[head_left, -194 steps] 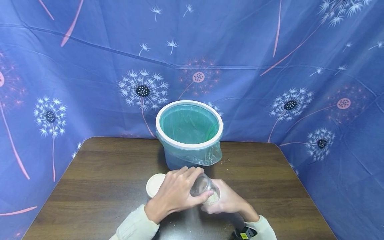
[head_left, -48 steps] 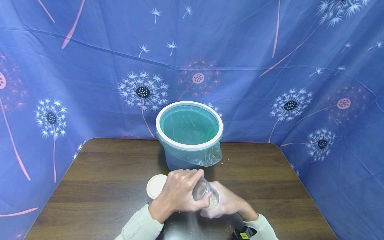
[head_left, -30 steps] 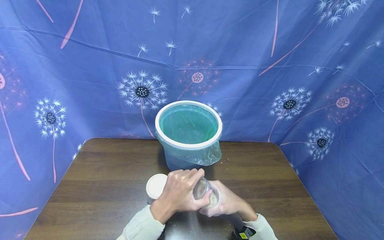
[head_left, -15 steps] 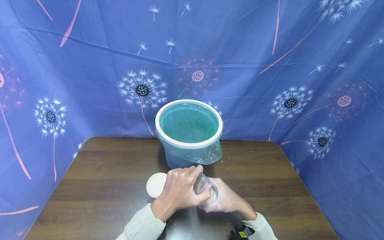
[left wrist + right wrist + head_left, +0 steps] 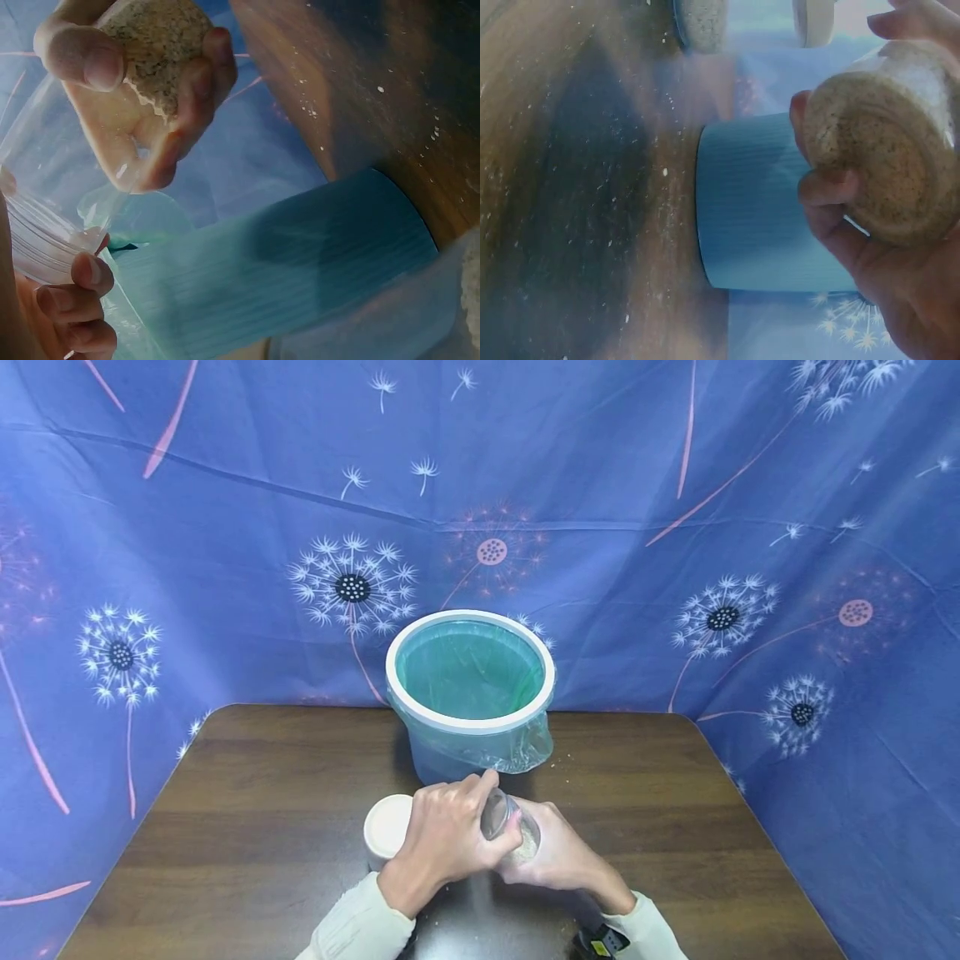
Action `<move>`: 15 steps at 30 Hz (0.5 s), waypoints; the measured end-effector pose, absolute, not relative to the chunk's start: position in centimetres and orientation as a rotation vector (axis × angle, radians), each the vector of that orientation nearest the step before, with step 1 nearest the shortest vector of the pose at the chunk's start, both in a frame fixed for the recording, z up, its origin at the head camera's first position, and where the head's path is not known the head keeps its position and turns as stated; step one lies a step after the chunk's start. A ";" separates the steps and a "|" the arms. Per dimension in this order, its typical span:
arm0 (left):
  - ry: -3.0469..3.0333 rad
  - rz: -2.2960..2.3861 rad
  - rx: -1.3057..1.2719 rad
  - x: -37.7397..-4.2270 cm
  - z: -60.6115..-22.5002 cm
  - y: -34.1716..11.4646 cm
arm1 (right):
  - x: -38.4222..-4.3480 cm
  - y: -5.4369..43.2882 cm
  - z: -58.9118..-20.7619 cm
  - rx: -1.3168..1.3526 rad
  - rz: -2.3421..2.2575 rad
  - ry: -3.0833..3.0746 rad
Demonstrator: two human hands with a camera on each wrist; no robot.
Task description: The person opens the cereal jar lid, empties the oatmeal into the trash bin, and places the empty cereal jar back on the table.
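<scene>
A clear jar (image 5: 529, 837) with pale, speckled grainy stuff in its base is held tilted between both hands, in front of the bin. My right hand (image 5: 564, 853) grips the base end; in the right wrist view its fingers curl round the jar bottom (image 5: 885, 161). My left hand (image 5: 448, 831) curls over the other end. The left wrist view shows its fingers on a clear ridged band (image 5: 46, 234) there; whether that is a lid or the neck, I cannot tell. Beside the left hand stands a second jar with a cream lid (image 5: 388, 825), partly hidden.
A blue bin with a white rim (image 5: 422, 714) and a green plastic bag lining (image 5: 528, 752) stands at the back of the wooden table (image 5: 262, 810). Pale crumbs (image 5: 665, 172) dot the tabletop. A blue dandelion-print cloth (image 5: 600, 468) hangs behind and at both sides.
Both hands have shifted slightly up and to the left with the tilted jar between them, compared with one second ago. Their hold looks the same. Bin and lidded jar stay put.
</scene>
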State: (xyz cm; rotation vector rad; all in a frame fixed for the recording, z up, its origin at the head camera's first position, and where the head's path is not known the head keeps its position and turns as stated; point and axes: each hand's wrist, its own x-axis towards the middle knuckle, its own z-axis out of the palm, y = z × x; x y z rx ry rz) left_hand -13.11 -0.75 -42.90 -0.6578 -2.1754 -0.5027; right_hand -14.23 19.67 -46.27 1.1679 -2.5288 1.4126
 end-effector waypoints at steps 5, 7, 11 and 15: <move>-2.179 -0.484 -0.642 -13.0 -42.8 -0.7 | -14.1 19.5 -46.2 1.144 1.411 -2.540; -2.182 -0.482 -0.634 -13.0 -42.8 -0.7 | -14.1 19.5 -46.2 1.126 1.419 -2.557; -2.185 -0.482 -0.626 -12.9 -42.8 -0.8 | -14.0 19.4 -46.4 1.136 1.403 -2.530; -2.182 -0.483 -0.621 -12.9 -43.0 -0.7 | -14.0 19.4 -46.7 1.140 1.392 -2.507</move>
